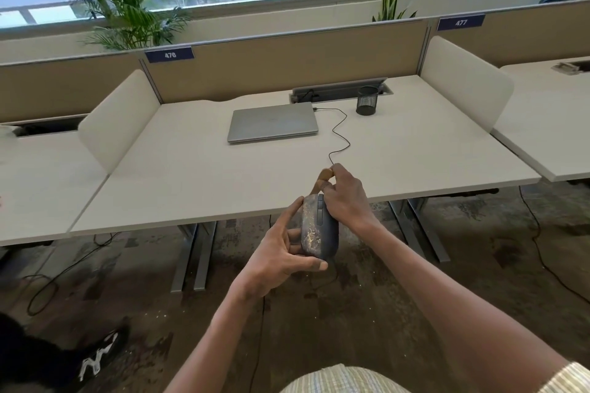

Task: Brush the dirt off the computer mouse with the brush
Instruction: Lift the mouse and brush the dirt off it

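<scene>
1. The fingers [319, 265] of the left hand [274, 252] are spread and curled around the computer mouse [317, 226]: the thumb presses under its near end, the index finger lies stretched along its left flank, and the rest cup it from behind.
2. The right hand [346, 198] comes in from the right with the wrist bent, its fingers closed in a pinch on the wooden handle of the brush [324, 180]. The brush head meets the far end of the mouse; the bristles themselves are hidden behind the hand and mouse.
3. The mouse is held in the air, in front of the near edge of the desk [178, 169] and above the floor, tilted up on its side so its top faces left. It is a dark, rounded shell with a scroll wheel strip, and its surface is smeared with pale brownish dirt in mottled patches.
4. A thin black cable [340, 134] snakes in loose curves across the desk from behind the right hand to a closed silver laptop [273, 121], which lies flat, matte and rectangular.
5. Right of the laptop stands a black mesh pen holder [367, 100], cylindrical, just in front of a grey cable tray recessed in the desk.
6. The desk is smooth and off-white, flanked by rounded pale side panels and backed by a tan fabric divider labelled 476 [169, 55].
7. Both forearms are bare; a striped, light-coloured sleeve shows at the lower right edge.
</scene>
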{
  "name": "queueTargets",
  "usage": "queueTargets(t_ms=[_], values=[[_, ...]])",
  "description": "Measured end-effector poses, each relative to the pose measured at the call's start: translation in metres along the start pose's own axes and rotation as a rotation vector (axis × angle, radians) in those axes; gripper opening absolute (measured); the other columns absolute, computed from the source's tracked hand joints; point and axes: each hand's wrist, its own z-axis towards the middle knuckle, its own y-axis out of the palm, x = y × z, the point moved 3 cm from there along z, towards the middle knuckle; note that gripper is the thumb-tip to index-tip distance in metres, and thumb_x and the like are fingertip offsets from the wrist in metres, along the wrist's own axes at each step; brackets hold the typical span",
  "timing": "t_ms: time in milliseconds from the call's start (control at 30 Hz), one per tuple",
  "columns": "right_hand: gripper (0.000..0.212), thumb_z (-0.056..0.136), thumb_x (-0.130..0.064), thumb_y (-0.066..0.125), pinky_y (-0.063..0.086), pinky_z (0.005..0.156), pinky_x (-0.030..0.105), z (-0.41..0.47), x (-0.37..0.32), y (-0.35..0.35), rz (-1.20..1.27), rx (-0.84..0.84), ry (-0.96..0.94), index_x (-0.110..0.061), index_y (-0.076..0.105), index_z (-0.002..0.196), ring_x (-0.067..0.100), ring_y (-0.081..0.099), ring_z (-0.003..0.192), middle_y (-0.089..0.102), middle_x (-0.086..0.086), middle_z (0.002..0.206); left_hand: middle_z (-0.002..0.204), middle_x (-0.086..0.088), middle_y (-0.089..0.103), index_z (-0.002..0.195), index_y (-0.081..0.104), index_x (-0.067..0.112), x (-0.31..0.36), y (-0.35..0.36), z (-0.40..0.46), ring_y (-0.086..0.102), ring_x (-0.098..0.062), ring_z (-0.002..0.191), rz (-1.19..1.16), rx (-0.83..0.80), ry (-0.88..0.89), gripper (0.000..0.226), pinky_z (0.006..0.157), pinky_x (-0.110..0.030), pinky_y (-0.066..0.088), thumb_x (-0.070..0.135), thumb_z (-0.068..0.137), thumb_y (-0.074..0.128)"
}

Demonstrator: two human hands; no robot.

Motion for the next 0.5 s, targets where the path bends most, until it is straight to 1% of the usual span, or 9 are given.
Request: queueTargets(t_ms=[67,133,200,267,300,367,433,500], values=[[0.013,0.097,-0.017,0.049,0.054,0.082,0.044,0.000,0.001,-0.004,0.010,0.079,0.035,-0.014,0.055,0.108,0.030,0.064,0.093,0.069,0.010,0.105,0.129,-0.018,0.071,0.159,0.022,0.037,-0.004,-0.002,0.000,0.073,-0.035,0.114,-0.031,0.037,0.027,0.118,0.099,-0.050,0.059,-0.013,0.073,0.085],[0.016,0.100,-0.018,0.045,0.050,0.078,0.039,0.000,0.003,-0.007,0.009,0.161,0.096,-0.010,0.054,0.111,0.028,0.059,0.090,0.064,0.008,0.101,0.137,-0.019,0.064,0.159,0.027,0.036,-0.007,-0.002,-0.001,0.071,-0.033,0.118,-0.051,0.104,0.062,0.118,0.101,-0.050,0.057,-0.006,0.069,0.091],[0.019,0.103,-0.023,0.040,0.048,0.073,0.039,-0.001,0.007,-0.009,0.015,0.235,0.181,-0.009,0.051,0.108,0.028,0.055,0.085,0.058,0.008,0.095,0.142,-0.013,0.058,0.158,0.032,0.032,-0.009,0.002,-0.004,0.069,-0.027,0.123,-0.033,0.195,0.107,0.113,0.102,-0.046,0.058,0.000,0.068,0.093],[0.019,0.103,-0.027,0.036,0.046,0.070,0.039,-0.003,0.011,-0.009,0.034,0.288,0.260,-0.011,0.046,0.101,0.029,0.053,0.083,0.053,0.007,0.091,0.144,-0.002,0.055,0.155,0.039,0.026,-0.012,0.010,-0.007,0.068,-0.016,0.124,0.034,0.299,0.154,0.104,0.101,-0.038,0.058,0.004,0.069,0.094],[0.019,0.104,-0.028,0.035,0.045,0.069,0.039,-0.005,0.013,-0.009,0.046,0.308,0.291,-0.013,0.044,0.099,0.029,0.053,0.083,0.052,0.006,0.090,0.143,0.002,0.056,0.152,0.043,0.024,-0.014,0.014,-0.008,0.068,-0.012,0.123,0.068,0.352,0.175,0.099,0.100,-0.034,0.058,0.006,0.069,0.094],[0.019,0.104,-0.029,0.033,0.045,0.069,0.039,-0.009,0.017,-0.009,0.065,0.338,0.334,-0.013,0.042,0.098,0.031,0.054,0.083,0.051,0.007,0.089,0.141,-0.001,0.061,0.149,0.048,0.017,-0.018,0.022,-0.009,0.069,-0.009,0.121,0.105,0.439,0.212,0.092,0.099,-0.032,0.059,0.009,0.070,0.095],[0.020,0.104,-0.029,0.033,0.050,0.071,0.043,-0.012,0.020,-0.008,0.082,0.363,0.356,-0.013,0.043,0.097,0.034,0.057,0.086,0.055,0.010,0.090,0.136,-0.005,0.065,0.148,0.050,0.012,-0.021,0.029,-0.009,0.070,-0.008,0.118,0.129,0.503,0.239,0.088,0.096,-0.027,0.059,0.010,0.071,0.094],[0.021,0.103,-0.029,0.034,0.052,0.073,0.046,-0.015,0.023,-0.007,0.106,0.383,0.373,-0.012,0.045,0.098,0.036,0.059,0.087,0.061,0.015,0.096,0.134,-0.005,0.066,0.146,0.052,0.010,-0.022,0.034,-0.009,0.069,-0.005,0.117,0.164,0.550,0.259,0.086,0.094,-0.020,0.057,0.012,0.072,0.094]])
